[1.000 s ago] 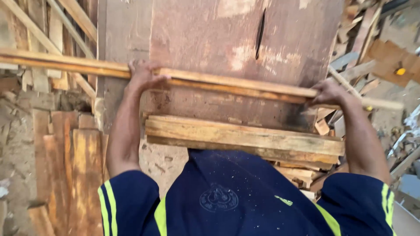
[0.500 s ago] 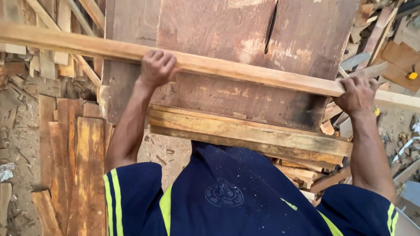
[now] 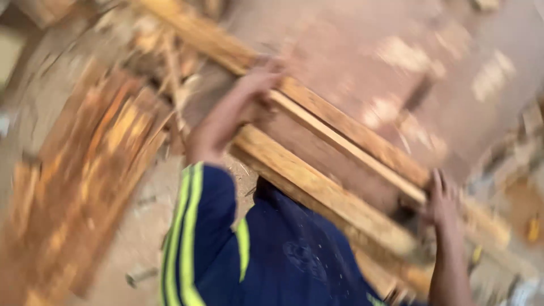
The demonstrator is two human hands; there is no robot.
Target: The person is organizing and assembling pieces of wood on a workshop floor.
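The view is heavily blurred and tilted. My left hand (image 3: pixel 262 79) grips a long pale wooden plank (image 3: pixel 351 141) that runs slantwise from upper left to lower right. My right hand (image 3: pixel 442 201) holds the same plank further down on the right. Behind the plank stands a large reddish-brown board (image 3: pixel 385 62). A second thick plank (image 3: pixel 328 195) lies just below the held one, close to my dark blue shirt with yellow stripes.
A stack of brown wooden boards (image 3: pixel 85 181) lies on the sandy ground at the left. Scrap timber pieces (image 3: pixel 170 39) are piled at the top left and more debris sits at the right edge (image 3: pixel 521 221).
The view has swung and tilted sharply, so the plank now runs slantwise instead of level. Both hands keep their hold on it. The picture has become blurred.
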